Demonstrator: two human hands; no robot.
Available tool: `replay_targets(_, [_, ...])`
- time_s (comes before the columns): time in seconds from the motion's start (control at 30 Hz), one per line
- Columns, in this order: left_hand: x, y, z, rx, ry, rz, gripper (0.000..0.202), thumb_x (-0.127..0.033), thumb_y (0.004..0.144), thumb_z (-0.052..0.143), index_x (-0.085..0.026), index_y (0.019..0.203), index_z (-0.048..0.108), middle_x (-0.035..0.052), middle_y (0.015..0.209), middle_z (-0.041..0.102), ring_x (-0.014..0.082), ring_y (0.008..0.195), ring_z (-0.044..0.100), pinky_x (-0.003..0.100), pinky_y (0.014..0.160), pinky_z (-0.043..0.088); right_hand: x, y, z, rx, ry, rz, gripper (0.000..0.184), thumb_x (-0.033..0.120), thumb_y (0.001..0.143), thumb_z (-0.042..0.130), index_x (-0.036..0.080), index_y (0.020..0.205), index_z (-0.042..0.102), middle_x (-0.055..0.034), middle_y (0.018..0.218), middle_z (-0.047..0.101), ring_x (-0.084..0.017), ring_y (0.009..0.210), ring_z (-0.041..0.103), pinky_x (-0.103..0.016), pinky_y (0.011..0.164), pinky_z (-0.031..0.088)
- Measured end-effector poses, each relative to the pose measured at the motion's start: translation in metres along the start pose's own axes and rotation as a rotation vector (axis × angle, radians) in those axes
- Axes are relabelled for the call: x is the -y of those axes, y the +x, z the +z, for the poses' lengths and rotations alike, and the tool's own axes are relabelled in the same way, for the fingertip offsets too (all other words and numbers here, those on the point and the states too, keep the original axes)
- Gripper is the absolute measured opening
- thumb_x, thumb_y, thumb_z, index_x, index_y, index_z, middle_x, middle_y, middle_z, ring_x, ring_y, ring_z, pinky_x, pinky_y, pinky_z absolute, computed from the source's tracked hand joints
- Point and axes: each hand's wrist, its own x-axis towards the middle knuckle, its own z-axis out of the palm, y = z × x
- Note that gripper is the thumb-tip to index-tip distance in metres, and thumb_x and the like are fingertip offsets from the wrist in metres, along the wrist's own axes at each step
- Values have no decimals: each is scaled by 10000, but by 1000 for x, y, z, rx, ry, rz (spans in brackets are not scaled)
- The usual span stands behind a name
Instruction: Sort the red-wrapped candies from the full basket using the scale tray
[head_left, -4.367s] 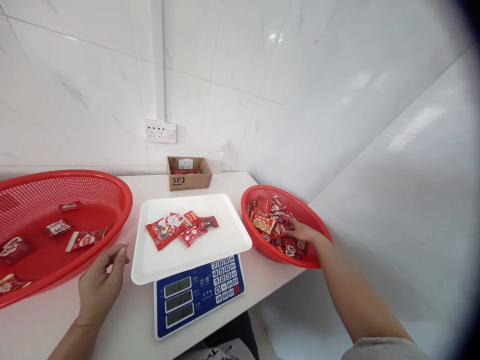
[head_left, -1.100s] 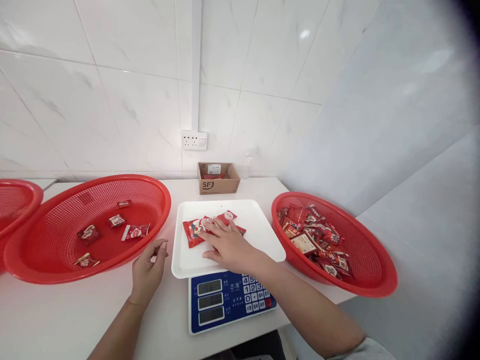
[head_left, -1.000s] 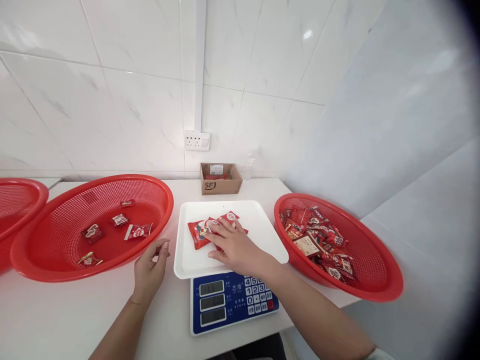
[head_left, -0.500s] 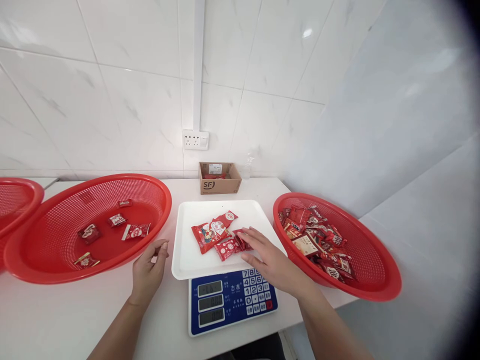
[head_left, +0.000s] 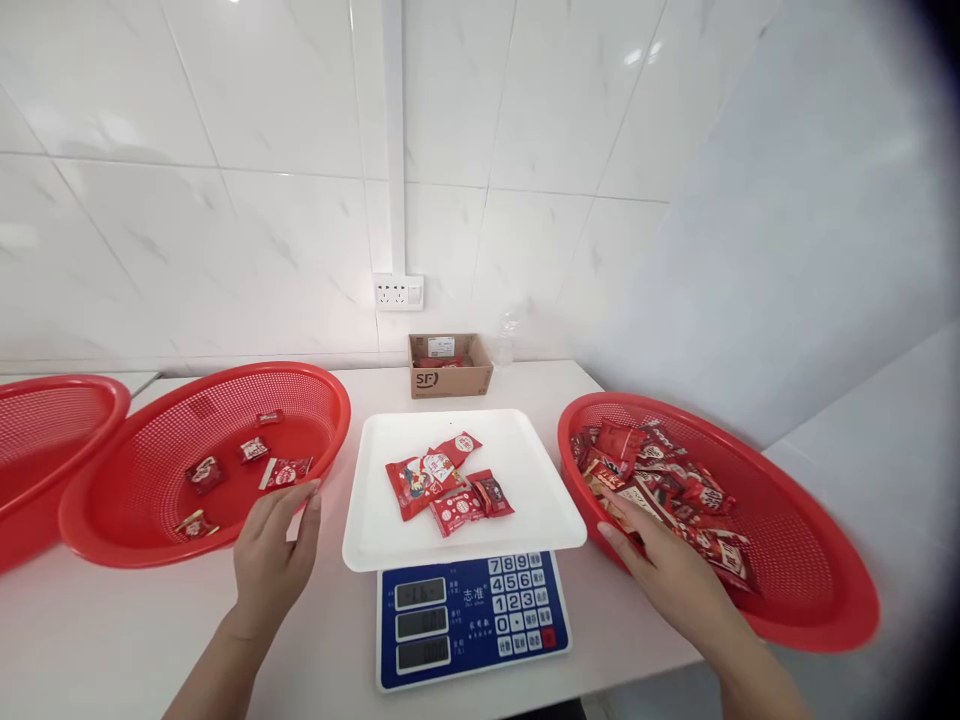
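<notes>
A blue electronic scale (head_left: 472, 615) carries a white tray (head_left: 525, 520) with several red snack packets (head_left: 442, 485) on it. My right hand (head_left: 664, 570) hovers open over the near rim of the right red basket (head_left: 817, 580), which holds many red packets (head_left: 660, 485). Its fingers are spread and hold nothing. My left hand (head_left: 274, 555) rests open on the white table, fingertips near the rim of the middle red basket (head_left: 142, 500), which holds a few packets (head_left: 285, 470).
A third red basket (head_left: 45, 440) sits at the far left. A small cardboard box (head_left: 450, 365) stands at the back by the tiled wall, below a wall socket (head_left: 399, 292). The table's edge runs close under the right basket.
My right hand has left the tray and moved right to the right basket. One more packet now lies on the tray. My left hand has opened a little.
</notes>
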Motion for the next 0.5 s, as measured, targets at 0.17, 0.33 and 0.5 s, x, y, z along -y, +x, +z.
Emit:
replay_targets(0.17, [8,11,-13,201,152,-105,274,-338,876,456,-167,1005,626,116,977,676,250,938,617,332,725,516,0,0,3,26,-41,22,600,579,871,311,256,1362,432,-32,1411,447,-269,1287,413,-470,982,430])
replay_targets(0.33, [8,14,-22,374,214,-254,361,-417,878,409,-177,1039,624,103,1022,687,246,915,642,300,624,515,-6,1,6,10,-41,1,605,593,859,338,250,1341,464,-45,1392,470,-273,1276,427,-458,976,437])
replay_targets(0.5, [14,18,-40,424,270,-413,374,-489,843,411,-234,993,640,78,975,707,243,783,667,295,511,491,-11,0,6,-5,-44,-20,587,593,849,367,263,1317,498,-51,1355,512,-289,1250,458,-459,940,467])
